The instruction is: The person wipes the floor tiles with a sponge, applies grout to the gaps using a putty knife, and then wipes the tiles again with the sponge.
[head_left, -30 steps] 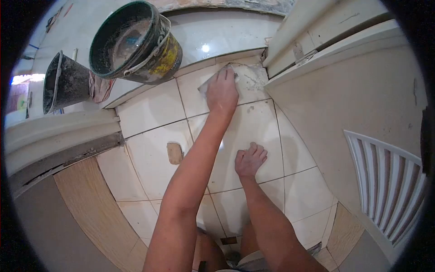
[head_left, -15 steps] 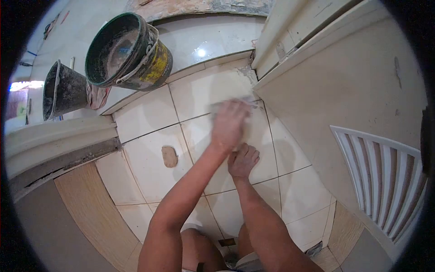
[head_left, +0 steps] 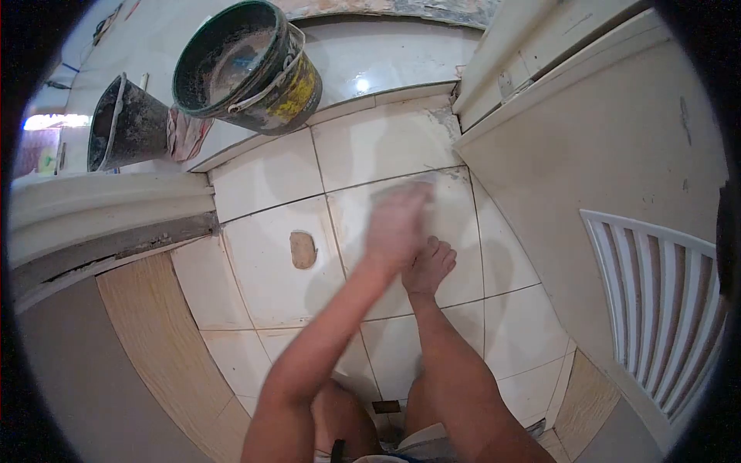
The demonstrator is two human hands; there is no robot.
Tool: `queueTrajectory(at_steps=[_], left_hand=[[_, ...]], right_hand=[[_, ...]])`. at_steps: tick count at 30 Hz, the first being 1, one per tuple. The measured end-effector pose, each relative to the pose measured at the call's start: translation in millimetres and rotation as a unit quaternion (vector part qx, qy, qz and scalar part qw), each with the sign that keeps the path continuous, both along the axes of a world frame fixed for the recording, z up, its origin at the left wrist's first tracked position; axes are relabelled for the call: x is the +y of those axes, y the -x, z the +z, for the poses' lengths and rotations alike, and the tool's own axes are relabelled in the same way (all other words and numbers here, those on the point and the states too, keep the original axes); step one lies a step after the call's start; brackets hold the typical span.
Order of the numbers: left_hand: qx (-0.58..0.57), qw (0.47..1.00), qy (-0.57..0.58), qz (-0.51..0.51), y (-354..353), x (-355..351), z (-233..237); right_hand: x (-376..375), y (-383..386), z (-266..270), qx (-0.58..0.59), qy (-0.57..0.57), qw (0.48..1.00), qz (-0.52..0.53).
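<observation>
My left hand (head_left: 395,224) is smeared by motion over the middle tiles. Its fingers seem closed on a thin flat grey piece (head_left: 429,179), which shows at the fingertips against the tile; its kind is too blurred to name. Just below and to the right, my right hand (head_left: 429,266) rests on the floor, fingers stretched out, holding nothing I can see. The white floor tiles (head_left: 266,258) have dark joints and some brownish smears. A brown rounded block (head_left: 302,250) lies on a tile to the left, apart from both hands.
A dark green bucket (head_left: 297,96) with yellow marks stands on the raised step (head_left: 394,58). Left of it lies a tipped black bucket (head_left: 139,127) with a striped cloth (head_left: 187,135) beside it. A door with a white vent grille (head_left: 648,301) borders the right side.
The view has shifted, so the buckets and block appear farther right and higher. My left hand is still moving over the same tiles; my right hand stays on the floor.
</observation>
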State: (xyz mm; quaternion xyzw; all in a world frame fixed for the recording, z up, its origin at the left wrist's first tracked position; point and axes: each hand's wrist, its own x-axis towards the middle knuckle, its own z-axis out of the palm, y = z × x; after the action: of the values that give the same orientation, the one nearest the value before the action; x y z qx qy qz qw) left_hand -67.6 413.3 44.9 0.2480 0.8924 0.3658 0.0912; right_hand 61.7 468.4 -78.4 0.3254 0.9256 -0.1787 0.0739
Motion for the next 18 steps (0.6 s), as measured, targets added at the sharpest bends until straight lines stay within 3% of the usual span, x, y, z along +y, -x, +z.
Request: queueTrajectory(at_steps=[2, 3, 5, 8, 11, 13, 14, 15, 16, 17, 18], left_hand=[[-0.023, 0.991, 0.129, 0.021, 17.7, -40.5, -4.1], [-0.022, 0.991, 0.131, 0.022, 23.0, -56.1, -15.7], [0.088, 0.978, 0.177, -0.064, 30.6, -77.2, -41.2], [0.066, 0.976, 0.210, -0.009, 36.1, -64.8, -40.5], [0.082, 0.979, 0.185, 0.010, 42.2, -59.1, -44.4], [0.026, 0.978, 0.205, -0.017, 42.1, -46.7, -46.1], [0.025, 0.977, 0.197, -0.072, 33.0, -33.3, -79.6], [0.044, 0.980, 0.171, -0.090, 15.2, -6.1, -53.3], [0.068, 0.988, 0.080, -0.114, 0.5, 26.0, -78.2], [0.076, 0.990, 0.028, -0.112, -14.3, 60.0, -69.5], [0.087, 0.990, -0.025, -0.109, -17.9, 81.0, -53.8]], right_hand=[[-2.1, -2.1, -4.1, 0.136, -0.093, 0.986, 0.017], [-1.9, 0.7, -2.4, 0.154, -0.109, 0.982, 0.021], [-3.9, 0.1, 0.1, 0.164, -0.107, 0.980, 0.026], [0.6, 3.1, 1.2, 0.171, -0.114, 0.978, 0.030], [-2.0, -1.0, -1.6, 0.180, -0.122, 0.975, 0.035], [-1.7, 2.1, -0.2, 0.199, -0.131, 0.970, 0.041], [-1.6, 0.9, 4.3, 0.166, -0.115, 0.979, 0.034], [-3.9, 1.2, 7.6, 0.132, -0.100, 0.986, 0.030], [-8.4, -3.8, 3.4, 0.135, -0.102, 0.985, 0.036], [-12.5, -12.4, -11.4, 0.187, 0.064, 0.979, -0.058], [-13.2, -14.9, -25.7, 0.231, 0.228, 0.934, -0.148]])
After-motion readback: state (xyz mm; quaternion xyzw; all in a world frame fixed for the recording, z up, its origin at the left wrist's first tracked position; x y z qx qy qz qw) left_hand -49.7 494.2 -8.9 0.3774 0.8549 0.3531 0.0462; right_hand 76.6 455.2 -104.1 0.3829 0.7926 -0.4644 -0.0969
